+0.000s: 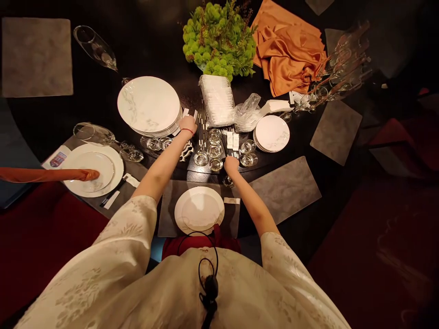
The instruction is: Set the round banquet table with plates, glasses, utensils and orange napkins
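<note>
My left hand reaches to the right edge of a stack of large white plates. Its fingers are curled beside small white packets; what they grip is hidden. Closer to me, my right hand is closed beside several small glasses; its grip cannot be made out either. Another small glass stands just below that hand. Bundles of dark chopsticks lie between my hands, with white paper-wrapped packets on the right. A white plate setting rests on the placemat before me.
Wrapped white towels lie before a green flower arrangement. Orange napkins and stemmed glasses are at the back right. Small plates are stacked on the right. A set place with an orange napkin is on the left.
</note>
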Action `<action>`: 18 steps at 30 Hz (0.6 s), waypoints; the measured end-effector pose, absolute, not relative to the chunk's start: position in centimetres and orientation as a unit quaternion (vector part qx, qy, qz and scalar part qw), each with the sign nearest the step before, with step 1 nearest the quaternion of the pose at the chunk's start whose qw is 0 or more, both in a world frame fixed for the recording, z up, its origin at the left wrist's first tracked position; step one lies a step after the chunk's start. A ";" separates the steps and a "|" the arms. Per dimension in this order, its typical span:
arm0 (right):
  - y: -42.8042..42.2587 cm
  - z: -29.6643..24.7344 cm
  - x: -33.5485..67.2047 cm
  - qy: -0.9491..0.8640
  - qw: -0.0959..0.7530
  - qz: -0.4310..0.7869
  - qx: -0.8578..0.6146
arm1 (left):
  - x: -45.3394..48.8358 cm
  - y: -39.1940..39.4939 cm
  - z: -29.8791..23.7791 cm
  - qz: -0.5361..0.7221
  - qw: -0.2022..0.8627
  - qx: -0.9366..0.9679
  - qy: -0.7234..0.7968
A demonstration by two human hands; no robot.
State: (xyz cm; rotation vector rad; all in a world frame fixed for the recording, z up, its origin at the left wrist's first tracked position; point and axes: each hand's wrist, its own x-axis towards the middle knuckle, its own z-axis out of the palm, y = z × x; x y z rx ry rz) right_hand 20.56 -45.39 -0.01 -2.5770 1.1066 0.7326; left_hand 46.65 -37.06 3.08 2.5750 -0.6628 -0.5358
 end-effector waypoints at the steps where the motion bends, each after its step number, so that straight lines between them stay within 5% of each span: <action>1: -45.4 0.1 20.5 0.384 0.122 0.245 -0.882 | 45.8 -35.8 3.9 -0.177 0.235 0.930 -0.222; 8: -43.8 3.9 14.6 0.426 0.146 0.187 -0.873 | 32.3 -20.9 7.8 -0.134 0.506 0.841 -0.135; 18: -28.0 4.7 -8.6 0.469 0.304 0.263 -0.786 | 13.2 -11.6 8.0 -0.249 0.567 0.779 -0.096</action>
